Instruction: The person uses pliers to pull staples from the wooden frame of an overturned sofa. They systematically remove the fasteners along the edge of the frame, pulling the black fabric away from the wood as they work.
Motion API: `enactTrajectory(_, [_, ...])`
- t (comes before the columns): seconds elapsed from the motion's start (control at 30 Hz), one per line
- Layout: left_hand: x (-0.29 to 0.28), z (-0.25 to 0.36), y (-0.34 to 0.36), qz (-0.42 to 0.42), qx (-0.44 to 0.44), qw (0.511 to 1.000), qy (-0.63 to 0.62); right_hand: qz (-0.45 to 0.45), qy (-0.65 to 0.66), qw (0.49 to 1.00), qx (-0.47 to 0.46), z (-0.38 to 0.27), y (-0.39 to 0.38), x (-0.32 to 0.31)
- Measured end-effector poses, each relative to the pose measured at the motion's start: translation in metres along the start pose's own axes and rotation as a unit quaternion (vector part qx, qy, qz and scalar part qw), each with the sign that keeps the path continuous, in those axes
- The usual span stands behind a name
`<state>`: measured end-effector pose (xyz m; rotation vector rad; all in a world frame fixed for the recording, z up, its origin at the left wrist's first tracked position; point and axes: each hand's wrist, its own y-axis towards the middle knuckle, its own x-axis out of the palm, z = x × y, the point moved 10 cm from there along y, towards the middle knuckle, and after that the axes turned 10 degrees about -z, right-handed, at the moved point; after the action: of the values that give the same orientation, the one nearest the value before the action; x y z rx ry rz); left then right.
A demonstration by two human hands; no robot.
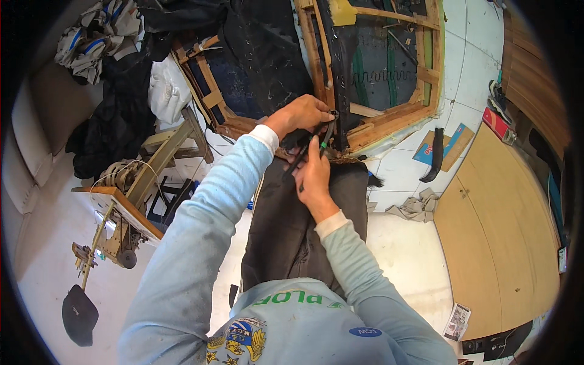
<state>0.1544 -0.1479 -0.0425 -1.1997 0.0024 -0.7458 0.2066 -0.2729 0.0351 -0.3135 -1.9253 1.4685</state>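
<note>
In front of my lap stands a wooden furniture frame (389, 131) with black fabric (261, 55) stapled over part of it. My right hand (315, 173) is closed around the dark handles of a plier-like tool (329, 135) with a green band. The tool's head reaches up to the frame's lower corner. Just above, my left hand (304, 115) is closed, its fingertips pinched beside the tool's head at the edge of a black fabric strip (342, 91). Whatever lies between those fingertips is too small to make out.
A sewing machine (115, 240) on a wooden stand is at the left. Black cloth (112, 115) and a white plastic bag (169, 91) lie behind it. At the right are a wooden cabinet (493, 237), blue-and-brown cardboard (450, 146) and a crumpled grey cloth (417, 207).
</note>
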Motion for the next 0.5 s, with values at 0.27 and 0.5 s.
enactTrajectory(0.27, [0.031,-0.03,-0.006,-0.003,0.069,0.97,-0.232,0.029,-0.612,0.786,-0.086,-0.087,-0.02,-0.075])
enactTrajectory(0.5, [0.039,-0.018,-0.017,0.217,0.152,0.964,-0.026,0.03,-0.512,0.858,-0.02,-0.137,-0.047,-0.143])
